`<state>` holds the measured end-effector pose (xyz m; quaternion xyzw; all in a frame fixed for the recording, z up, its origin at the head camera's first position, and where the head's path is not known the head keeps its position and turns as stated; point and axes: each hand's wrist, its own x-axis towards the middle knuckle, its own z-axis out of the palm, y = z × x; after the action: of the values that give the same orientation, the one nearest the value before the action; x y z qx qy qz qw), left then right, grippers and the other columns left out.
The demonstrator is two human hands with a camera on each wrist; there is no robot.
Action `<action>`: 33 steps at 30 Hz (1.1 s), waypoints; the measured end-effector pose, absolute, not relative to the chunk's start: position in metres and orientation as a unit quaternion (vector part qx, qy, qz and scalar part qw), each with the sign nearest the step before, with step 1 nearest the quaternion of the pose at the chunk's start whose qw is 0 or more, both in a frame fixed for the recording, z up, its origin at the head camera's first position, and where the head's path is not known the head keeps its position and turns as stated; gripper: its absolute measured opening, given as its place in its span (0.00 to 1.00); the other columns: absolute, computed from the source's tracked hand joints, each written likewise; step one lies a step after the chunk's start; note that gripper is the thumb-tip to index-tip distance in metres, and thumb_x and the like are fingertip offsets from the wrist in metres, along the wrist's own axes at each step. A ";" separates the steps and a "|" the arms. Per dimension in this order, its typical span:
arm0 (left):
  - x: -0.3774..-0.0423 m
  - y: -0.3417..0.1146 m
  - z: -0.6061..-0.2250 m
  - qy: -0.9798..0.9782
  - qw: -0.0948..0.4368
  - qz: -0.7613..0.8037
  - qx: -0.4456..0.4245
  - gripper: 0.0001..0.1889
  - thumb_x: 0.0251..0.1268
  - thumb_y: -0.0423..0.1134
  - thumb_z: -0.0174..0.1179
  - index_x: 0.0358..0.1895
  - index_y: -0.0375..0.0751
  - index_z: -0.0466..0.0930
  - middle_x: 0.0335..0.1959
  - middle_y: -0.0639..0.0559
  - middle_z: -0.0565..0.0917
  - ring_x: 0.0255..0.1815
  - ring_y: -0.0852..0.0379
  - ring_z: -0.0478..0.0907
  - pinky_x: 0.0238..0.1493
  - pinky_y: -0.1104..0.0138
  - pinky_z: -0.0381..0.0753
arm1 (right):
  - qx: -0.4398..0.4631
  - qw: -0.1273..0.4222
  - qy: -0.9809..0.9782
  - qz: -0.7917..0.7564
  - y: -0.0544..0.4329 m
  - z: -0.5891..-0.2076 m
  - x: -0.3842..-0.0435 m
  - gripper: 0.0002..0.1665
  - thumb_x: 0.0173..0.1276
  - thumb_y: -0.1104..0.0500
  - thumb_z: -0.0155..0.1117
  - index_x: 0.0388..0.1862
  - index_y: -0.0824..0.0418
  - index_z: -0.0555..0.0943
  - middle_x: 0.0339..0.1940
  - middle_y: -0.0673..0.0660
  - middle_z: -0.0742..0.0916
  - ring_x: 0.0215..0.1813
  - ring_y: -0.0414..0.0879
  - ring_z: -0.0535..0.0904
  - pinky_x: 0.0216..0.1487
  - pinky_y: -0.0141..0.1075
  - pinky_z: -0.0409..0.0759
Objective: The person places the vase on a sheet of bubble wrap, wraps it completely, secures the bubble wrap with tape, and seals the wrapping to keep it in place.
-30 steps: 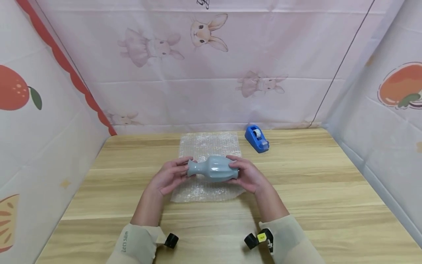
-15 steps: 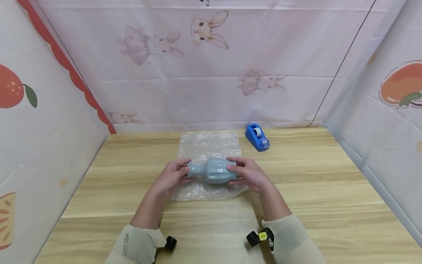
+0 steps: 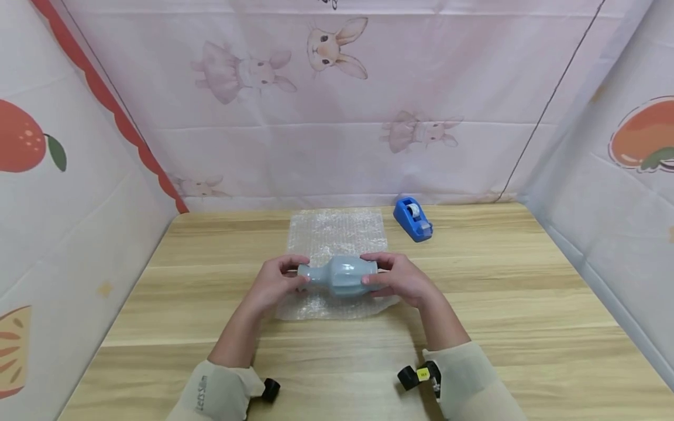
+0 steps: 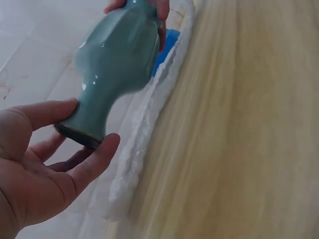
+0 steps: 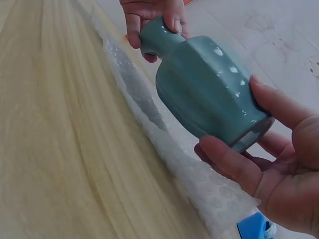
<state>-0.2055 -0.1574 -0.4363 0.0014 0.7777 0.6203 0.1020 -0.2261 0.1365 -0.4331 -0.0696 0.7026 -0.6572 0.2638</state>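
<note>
A glossy blue-green ceramic vase (image 3: 344, 276) with a ribbed body lies sideways between both hands, held above a sheet of bubble wrap (image 3: 337, 231). My left hand (image 3: 274, 283) grips the narrow neck at its flared mouth; in the left wrist view the thumb and fingers (image 4: 94, 162) close around that rim. At the other end my right hand (image 3: 402, 280) holds the base, its thumb and fingers (image 5: 279, 102) on either side of the body in the right wrist view. Under the vase, the near edge of the wrap curls slightly up from the table.
A blue tape dispenser (image 3: 413, 219) with a roll in it stands at the back, right of the bubble wrap. The wooden table (image 3: 526, 304) is bounded by a pink printed cloth (image 3: 326, 158) behind and white printed cloths at both sides.
The vase has come slightly down and nearer to me, staying in both hands. Left fingers, looser at first, have settled around the mouth; right fingers have shifted at the base.
</note>
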 end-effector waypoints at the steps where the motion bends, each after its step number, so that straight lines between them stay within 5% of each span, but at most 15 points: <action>1: -0.206 -0.158 -0.437 0.784 0.096 0.614 0.002 0.23 0.55 0.29 0.70 0.55 0.30 0.78 0.45 0.42 0.82 0.39 0.55 0.81 0.38 0.61 0.84 | -0.075 0.265 0.704 -0.654 0.136 -0.434 -0.226 0.37 0.59 0.60 0.75 0.67 0.58 0.74 0.64 0.63 0.76 0.57 0.56 0.78 0.50 0.52 0.82; 11: -0.206 -0.156 -0.439 0.833 0.045 0.551 0.021 0.19 0.48 0.38 0.77 0.41 0.35 0.79 0.30 0.50 0.78 0.32 0.58 0.73 0.30 0.70 0.75 | -0.099 0.253 0.733 -0.623 0.130 -0.439 -0.224 0.37 0.58 0.59 0.76 0.67 0.59 0.74 0.61 0.63 0.78 0.54 0.54 0.80 0.49 0.48 0.84; 19: -0.209 -0.159 -0.439 0.847 0.060 0.528 0.023 0.22 0.52 0.38 0.74 0.51 0.36 0.82 0.34 0.48 0.79 0.36 0.55 0.73 0.34 0.69 0.76 | -0.101 0.228 0.761 -0.599 0.129 -0.440 -0.222 0.36 0.58 0.56 0.76 0.67 0.57 0.75 0.58 0.62 0.81 0.51 0.52 0.80 0.47 0.44 0.85; 33: -0.209 -0.161 -0.438 0.849 0.091 0.520 0.041 0.20 0.62 0.31 0.64 0.58 0.39 0.79 0.54 0.45 0.80 0.53 0.50 0.74 0.54 0.59 0.77 | -0.104 0.217 0.784 -0.572 0.126 -0.447 -0.225 0.37 0.59 0.55 0.75 0.68 0.53 0.74 0.59 0.59 0.81 0.50 0.52 0.80 0.42 0.45 0.85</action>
<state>-0.2093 -0.1612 -0.4376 0.0408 0.8485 0.5196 0.0911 -0.2252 0.1262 -0.4472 -0.1037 0.7842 -0.5721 0.2166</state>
